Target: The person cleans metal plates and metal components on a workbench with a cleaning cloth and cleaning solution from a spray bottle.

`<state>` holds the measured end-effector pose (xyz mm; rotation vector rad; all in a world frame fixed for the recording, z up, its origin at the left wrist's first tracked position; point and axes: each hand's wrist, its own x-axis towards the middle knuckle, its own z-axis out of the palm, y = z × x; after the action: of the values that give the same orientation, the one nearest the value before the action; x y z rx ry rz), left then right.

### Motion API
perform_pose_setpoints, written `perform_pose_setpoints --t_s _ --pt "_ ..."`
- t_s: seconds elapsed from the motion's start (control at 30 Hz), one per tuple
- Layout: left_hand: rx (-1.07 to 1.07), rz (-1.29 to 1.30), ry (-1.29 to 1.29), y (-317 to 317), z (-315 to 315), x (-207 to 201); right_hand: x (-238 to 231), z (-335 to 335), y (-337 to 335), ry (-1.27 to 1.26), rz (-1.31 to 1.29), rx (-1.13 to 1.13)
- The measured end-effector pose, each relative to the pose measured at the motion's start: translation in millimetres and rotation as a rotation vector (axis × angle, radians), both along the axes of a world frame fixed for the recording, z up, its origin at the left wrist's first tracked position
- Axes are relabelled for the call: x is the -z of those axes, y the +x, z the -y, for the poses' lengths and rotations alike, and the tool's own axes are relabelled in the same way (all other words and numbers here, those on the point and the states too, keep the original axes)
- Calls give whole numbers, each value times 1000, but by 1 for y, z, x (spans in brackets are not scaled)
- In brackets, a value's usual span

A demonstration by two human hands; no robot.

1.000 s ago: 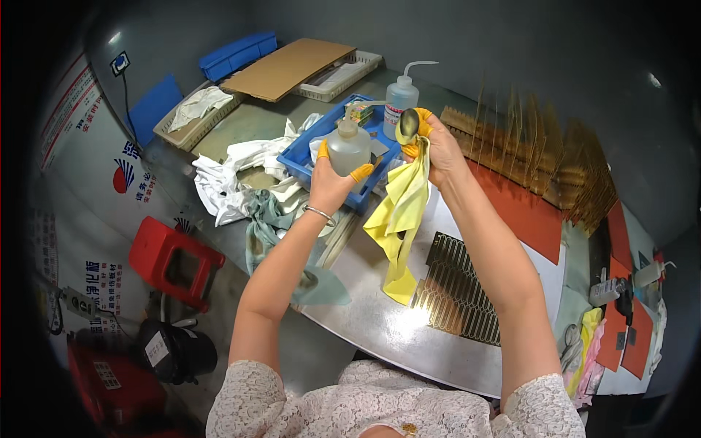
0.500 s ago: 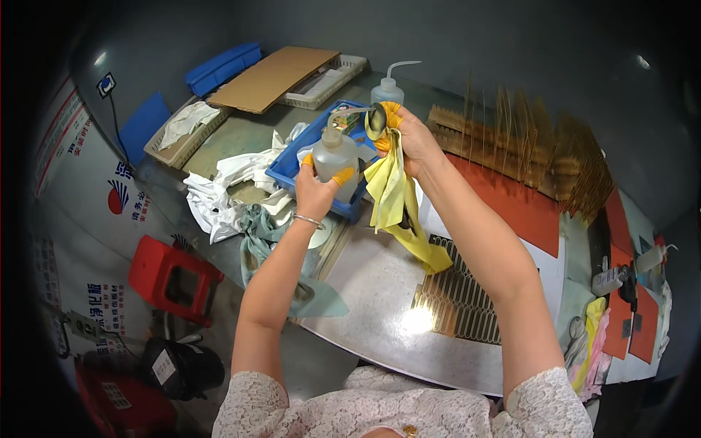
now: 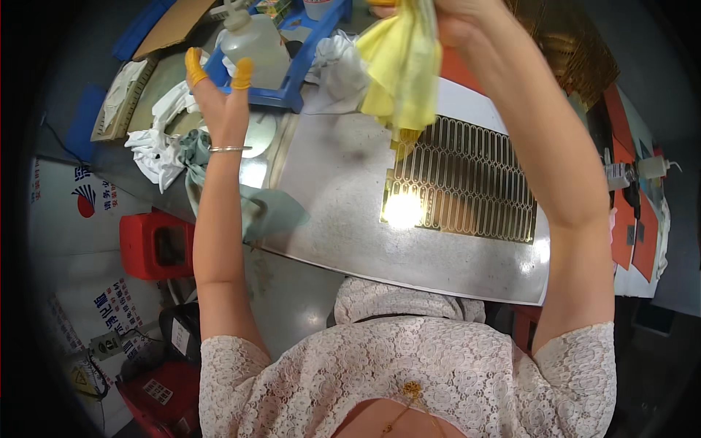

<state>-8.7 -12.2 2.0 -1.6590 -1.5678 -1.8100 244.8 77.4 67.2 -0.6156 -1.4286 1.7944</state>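
At the upper left, my left hand (image 3: 220,98) has its yellow-capped thumb and finger spread apart. The translucent squeeze bottle (image 3: 257,55) stands at the blue tray (image 3: 293,84), right by these fingertips, and the hand no longer wraps round it. My right hand (image 3: 460,20) is at the top edge, its fingers partly cut off by the frame. From it hangs a yellow cloth (image 3: 401,73). Below the cloth, a thin golden sheet with rows of slot patterns (image 3: 467,182) lies on the pale metal board (image 3: 328,197); the cloth's lower end overlaps its upper left corner in view.
White rags (image 3: 157,157) and a grey-green cloth (image 3: 274,212) lie to the left. A red stool (image 3: 150,244) stands on the floor there. Golden sheets (image 3: 573,44) are stacked at the far right, with bottles (image 3: 652,167) nearer the right edge.
My left hand has let go of the squeeze bottle at the blue tray. The right hand has moved away from its nozzle with the yellow cloth. The whole view has shifted.
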Motion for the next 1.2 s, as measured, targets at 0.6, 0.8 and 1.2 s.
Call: perform_pose_setpoints --t_s 0.6,0.8,1.2 --pt "1345 -221 -1336 225 -3 -29 51 167 137 507 946 180" --pt "1192 -229 -1311 205 -16 1 88 129 100 763 1284 130" --pt "1051 -587 -1300 176 -19 15 113 121 91 836 1299 130"
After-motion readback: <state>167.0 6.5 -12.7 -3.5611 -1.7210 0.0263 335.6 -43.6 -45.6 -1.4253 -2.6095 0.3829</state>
